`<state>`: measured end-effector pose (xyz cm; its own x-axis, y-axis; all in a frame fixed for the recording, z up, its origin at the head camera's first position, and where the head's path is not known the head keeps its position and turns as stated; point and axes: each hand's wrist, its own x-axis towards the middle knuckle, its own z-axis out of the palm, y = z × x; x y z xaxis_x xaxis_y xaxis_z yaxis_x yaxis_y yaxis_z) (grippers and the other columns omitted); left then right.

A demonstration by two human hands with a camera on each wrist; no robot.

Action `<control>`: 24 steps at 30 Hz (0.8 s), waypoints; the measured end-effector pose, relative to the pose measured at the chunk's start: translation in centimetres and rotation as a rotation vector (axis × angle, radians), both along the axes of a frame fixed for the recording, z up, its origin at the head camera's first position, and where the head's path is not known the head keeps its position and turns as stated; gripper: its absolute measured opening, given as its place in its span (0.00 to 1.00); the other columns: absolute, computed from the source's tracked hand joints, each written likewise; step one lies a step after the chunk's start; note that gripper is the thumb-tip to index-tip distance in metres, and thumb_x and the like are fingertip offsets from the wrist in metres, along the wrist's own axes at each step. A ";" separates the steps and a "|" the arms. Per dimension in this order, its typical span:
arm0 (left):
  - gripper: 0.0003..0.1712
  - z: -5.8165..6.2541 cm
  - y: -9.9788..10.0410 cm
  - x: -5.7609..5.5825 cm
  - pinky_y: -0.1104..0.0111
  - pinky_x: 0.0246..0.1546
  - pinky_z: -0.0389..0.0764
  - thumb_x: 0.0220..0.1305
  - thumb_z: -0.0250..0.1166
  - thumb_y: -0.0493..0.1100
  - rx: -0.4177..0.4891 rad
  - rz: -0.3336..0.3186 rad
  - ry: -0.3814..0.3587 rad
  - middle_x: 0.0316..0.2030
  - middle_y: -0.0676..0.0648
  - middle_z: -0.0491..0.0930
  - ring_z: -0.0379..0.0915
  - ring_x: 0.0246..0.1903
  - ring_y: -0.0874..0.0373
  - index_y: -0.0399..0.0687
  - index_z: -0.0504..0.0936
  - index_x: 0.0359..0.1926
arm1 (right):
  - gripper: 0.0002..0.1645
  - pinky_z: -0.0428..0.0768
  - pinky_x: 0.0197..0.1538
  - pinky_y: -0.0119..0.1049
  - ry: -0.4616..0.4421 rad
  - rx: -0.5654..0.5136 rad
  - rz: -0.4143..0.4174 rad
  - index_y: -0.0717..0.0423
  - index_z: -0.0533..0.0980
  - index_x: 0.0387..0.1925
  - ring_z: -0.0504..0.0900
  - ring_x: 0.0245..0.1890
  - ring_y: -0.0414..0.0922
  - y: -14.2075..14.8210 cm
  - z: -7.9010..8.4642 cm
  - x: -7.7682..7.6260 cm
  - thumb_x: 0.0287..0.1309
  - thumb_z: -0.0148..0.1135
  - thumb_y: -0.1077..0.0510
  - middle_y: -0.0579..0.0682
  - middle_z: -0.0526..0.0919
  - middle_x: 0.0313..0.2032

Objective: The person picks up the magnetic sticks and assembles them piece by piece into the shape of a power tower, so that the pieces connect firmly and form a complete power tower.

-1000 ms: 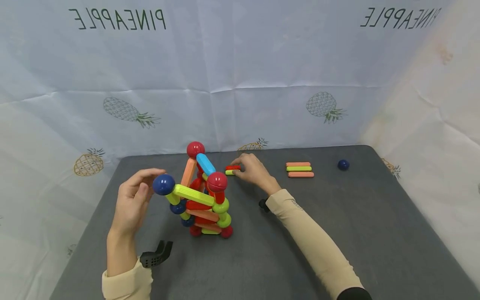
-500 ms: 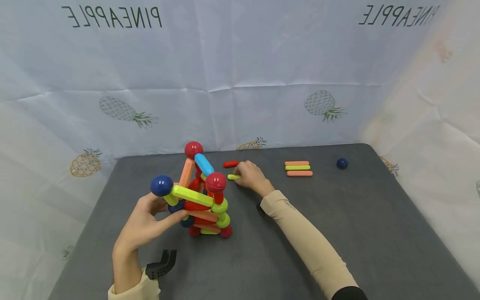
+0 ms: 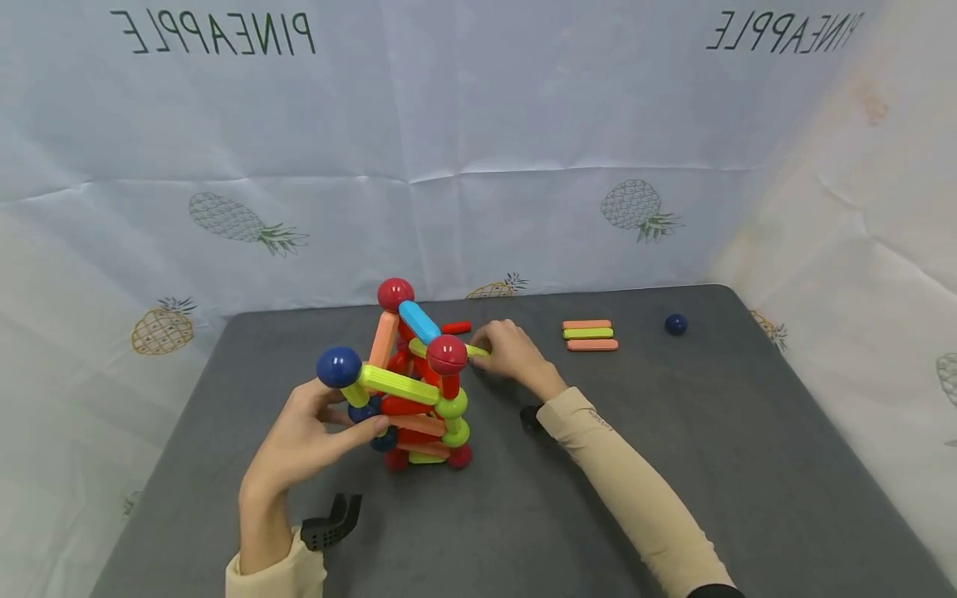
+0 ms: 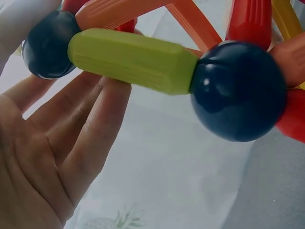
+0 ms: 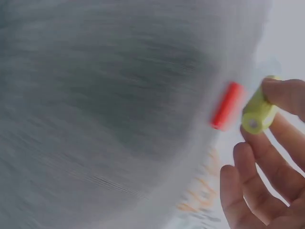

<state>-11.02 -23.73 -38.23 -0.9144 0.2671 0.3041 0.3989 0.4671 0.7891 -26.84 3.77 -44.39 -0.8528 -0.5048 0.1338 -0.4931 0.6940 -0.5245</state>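
A tower of coloured balls and magnetic sticks (image 3: 399, 384) stands on the dark table, left of centre in the head view. My left hand (image 3: 295, 432) holds its left side, thumb and fingers about the blue balls. In the left wrist view a blue ball (image 4: 50, 45) sits by the thumb, and fingertips touch a yellow-green stick (image 4: 133, 59) of the tower from behind. My right hand (image 3: 512, 353) pinches a loose yellow-green stick (image 5: 259, 109) between thumb and fingers, just behind and right of the tower. The tower partly hides that stick's far end in the head view.
A loose red stick (image 3: 456, 328) lies behind the tower. Further right, two orange sticks and a yellow-green stick (image 3: 587, 333) lie in a row, with a blue ball (image 3: 676, 324) beyond them. A pineapple-printed cloth (image 3: 449, 232) hangs along the table's back edge.
My left hand has come in from beside the tower and taken hold of it; the tower has shifted slightly right. My right hand has drawn the yellow-green stick away from the red one.
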 end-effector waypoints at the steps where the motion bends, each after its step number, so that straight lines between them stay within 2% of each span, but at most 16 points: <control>1: 0.23 0.0 0.0 -0.1 0.68 0.35 0.87 0.57 0.76 0.35 0.000 -0.001 -0.003 0.41 0.53 0.84 0.81 0.40 0.71 0.51 0.81 0.53 | 0.08 0.73 0.31 0.31 0.005 -0.045 -0.001 0.59 0.88 0.40 0.77 0.26 0.43 0.2 0.8 0.1 0.61 0.71 0.60 0.55 0.87 0.30; 5: 0.23 0.0 0.0 -0.4 0.68 0.36 0.87 0.58 0.76 0.35 0.004 -0.012 -0.009 0.42 0.49 0.85 0.81 0.40 0.70 0.49 0.81 0.54 | 0.13 0.84 0.41 0.38 0.066 -0.263 -0.024 0.62 0.87 0.45 0.85 0.35 0.48 1.2 5.8 0.9 0.60 0.72 0.59 0.57 0.90 0.37; 8: 0.29 0.0 0.0 -0.4 0.69 0.37 0.87 0.56 0.77 0.34 -0.022 -0.009 0.033 0.45 0.52 0.85 0.79 0.42 0.71 0.49 0.80 0.58 | 0.14 0.86 0.44 0.42 0.148 -0.425 -0.031 0.60 0.87 0.45 0.85 0.37 0.48 1.6 10.2 2.4 0.59 0.73 0.59 0.56 0.90 0.39; 11: 0.39 0.3 -0.2 -0.3 0.75 0.43 0.83 0.50 0.78 0.30 -0.016 0.016 0.150 0.53 0.57 0.83 0.78 0.46 0.72 0.48 0.78 0.65 | 0.13 0.85 0.45 0.43 0.255 -0.552 0.006 0.58 0.87 0.43 0.84 0.38 0.47 1.7 14.2 4.7 0.56 0.74 0.59 0.53 0.90 0.37; 12: 0.42 0.6 -0.2 -0.2 0.77 0.46 0.82 0.47 0.79 0.28 0.007 0.031 0.202 0.55 0.59 0.82 0.77 0.48 0.72 0.46 0.77 0.66 | 0.13 0.85 0.45 0.42 0.293 -0.583 0.031 0.58 0.88 0.43 0.83 0.38 0.46 1.7 15.3 5.6 0.56 0.75 0.59 0.52 0.90 0.36; 14: 0.41 1.0 -0.1 -0.1 0.79 0.51 0.79 0.48 0.79 0.30 0.115 0.039 0.327 0.58 0.59 0.81 0.78 0.50 0.70 0.36 0.76 0.66 | 0.12 0.84 0.44 0.39 0.368 -0.622 0.102 0.57 0.88 0.42 0.83 0.38 0.43 1.4 17.1 7.4 0.54 0.75 0.60 0.50 0.90 0.35; 17: 0.36 1.8 0.2 0.1 0.79 0.54 0.78 0.53 0.80 0.37 0.282 0.025 0.486 0.55 0.56 0.83 0.80 0.48 0.67 0.24 0.76 0.59 | 0.12 0.80 0.43 0.36 0.448 -0.637 0.230 0.57 0.89 0.41 0.81 0.37 0.39 0.6 18.8 9.8 0.52 0.76 0.61 0.47 0.89 0.32; 19: 0.35 2.3 0.6 0.2 0.78 0.53 0.79 0.58 0.78 0.43 0.331 0.011 0.553 0.52 0.55 0.84 0.81 0.46 0.66 0.19 0.75 0.55 | 0.12 0.78 0.43 0.35 0.481 -0.601 0.302 0.57 0.89 0.40 0.80 0.38 0.38 -0.1 19.1 11.1 0.52 0.76 0.61 0.46 0.89 0.32; 21: 0.33 2.7 0.9 0.2 0.78 0.52 0.79 0.58 0.77 0.44 0.329 0.024 0.568 0.50 0.55 0.85 0.82 0.44 0.66 0.19 0.77 0.53 | 0.12 0.77 0.44 0.35 0.496 -0.552 0.348 0.57 0.88 0.40 0.79 0.38 0.39 -0.8 19.0 11.9 0.52 0.77 0.60 0.46 0.89 0.32; 24: 0.29 3.1 1.2 0.3 0.78 0.50 0.80 0.58 0.77 0.41 0.307 0.055 0.567 0.48 0.55 0.85 0.83 0.42 0.66 0.20 0.79 0.50 | 0.13 0.75 0.43 0.32 0.518 -0.438 0.366 0.55 0.89 0.41 0.77 0.40 0.40 -1.6 18.5 12.6 0.54 0.77 0.57 0.44 0.89 0.33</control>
